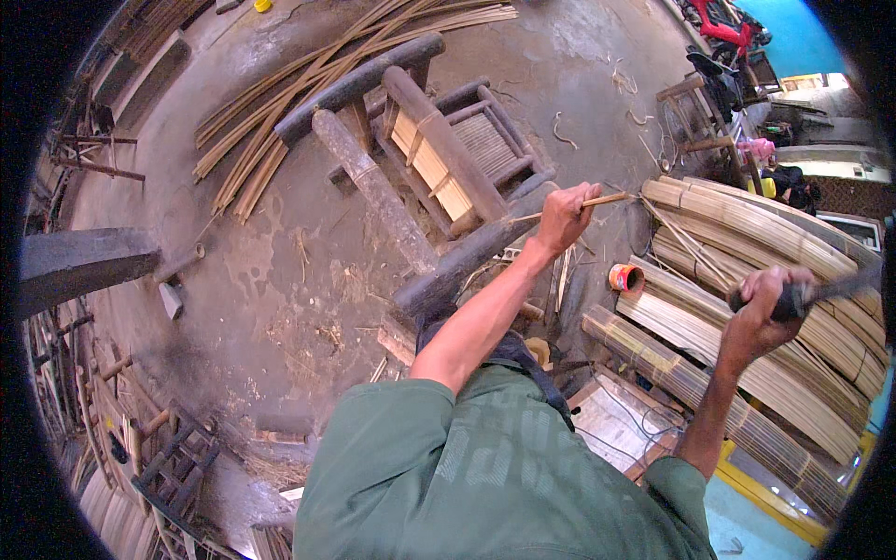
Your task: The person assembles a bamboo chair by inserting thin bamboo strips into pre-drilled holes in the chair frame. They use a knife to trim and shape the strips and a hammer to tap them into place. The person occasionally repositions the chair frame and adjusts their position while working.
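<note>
Two hands, both busy. Holding a thin, bamboo-looking stick (611, 198) in the left hand (565, 219), with fingers curled snugly around it and a fair bit of length poking out past the fist on the right. Gripping a knife (845, 285) in the right hand (770, 299), closed tight around a dark handle. Pretty smeared in the shot on that side, so can't make out the cutting edge at all.

Worth noting for the spacing: a stick running roughly left to right, with the right end angled slightly farther forward. Already in the left hand, obviously, but well apart from the right one: over to the left of the knife and a bit farther forward. Pointed off to the right too, that knife, so facing away from the stick. To get the two together, would probably need to swing the right hand left and forward, or else carry the stick over. Can't tell from this angle whether touching the dark log (457, 271) behind the left wrist or just above.

Under the right hand, loads of pale slats (737, 215) in long curved stacks. Near those, an open orange-red tin (618, 275). Beyond the left hand, a chunky chair-like frame (446, 140), then a fan of long strips (250, 182) on the floor (252, 289).
</note>
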Demonstrator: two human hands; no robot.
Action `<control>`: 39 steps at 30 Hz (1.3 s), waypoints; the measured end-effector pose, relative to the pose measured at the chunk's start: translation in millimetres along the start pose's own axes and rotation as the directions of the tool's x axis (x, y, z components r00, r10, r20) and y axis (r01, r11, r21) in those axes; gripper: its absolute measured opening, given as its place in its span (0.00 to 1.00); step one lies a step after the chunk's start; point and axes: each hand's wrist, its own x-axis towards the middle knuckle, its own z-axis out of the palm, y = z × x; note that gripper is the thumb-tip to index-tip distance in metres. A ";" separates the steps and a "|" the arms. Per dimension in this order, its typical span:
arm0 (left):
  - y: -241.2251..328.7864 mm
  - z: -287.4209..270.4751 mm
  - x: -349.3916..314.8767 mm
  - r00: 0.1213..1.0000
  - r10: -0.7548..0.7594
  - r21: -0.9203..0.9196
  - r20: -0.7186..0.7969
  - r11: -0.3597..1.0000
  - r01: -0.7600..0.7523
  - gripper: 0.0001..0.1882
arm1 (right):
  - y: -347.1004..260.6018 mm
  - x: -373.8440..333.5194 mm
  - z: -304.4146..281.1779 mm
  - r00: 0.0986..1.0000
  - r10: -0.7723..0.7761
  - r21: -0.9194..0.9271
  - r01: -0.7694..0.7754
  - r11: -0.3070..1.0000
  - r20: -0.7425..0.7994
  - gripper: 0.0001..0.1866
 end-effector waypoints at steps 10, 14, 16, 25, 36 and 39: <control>3.1 2.7 0.9 1.000 0.025 0.033 -0.008 0.999 -0.024 0.12 | 7.2 -12.2 -14.2 0.982 0.078 -0.309 -0.021 0.951 0.174 0.06; 9.2 13.6 -3.8 0.999 0.016 -0.036 0.043 0.999 -0.015 0.13 | 38.9 -53.7 -24.0 0.951 0.033 -0.617 0.174 0.767 0.309 0.14; -6.5 19.3 -9.9 0.992 0.118 -0.017 -0.036 0.993 -0.119 0.13 | 43.5 -69.2 -5.5 0.806 0.427 -0.705 -0.018 0.709 0.410 0.20; 3.0 10.6 -4.6 1.000 0.014 -0.024 -0.019 1.000 -0.014 0.15 | 36.7 -73.3 2.2 0.881 0.275 -0.630 0.033 0.776 0.386 0.15; -29.7 -60.6 -35.4 0.897 -0.287 0.139 0.337 0.957 0.254 0.28 | 184.4 -174.8 92.2 0.713 0.662 -0.327 -0.584 0.743 0.232 0.26; -27.8 -77.0 -39.5 0.782 -0.425 0.147 0.456 0.903 0.404 0.31 | 243.6 -234.8 131.8 0.446 0.848 -0.046 -0.878 0.477 0.288 0.23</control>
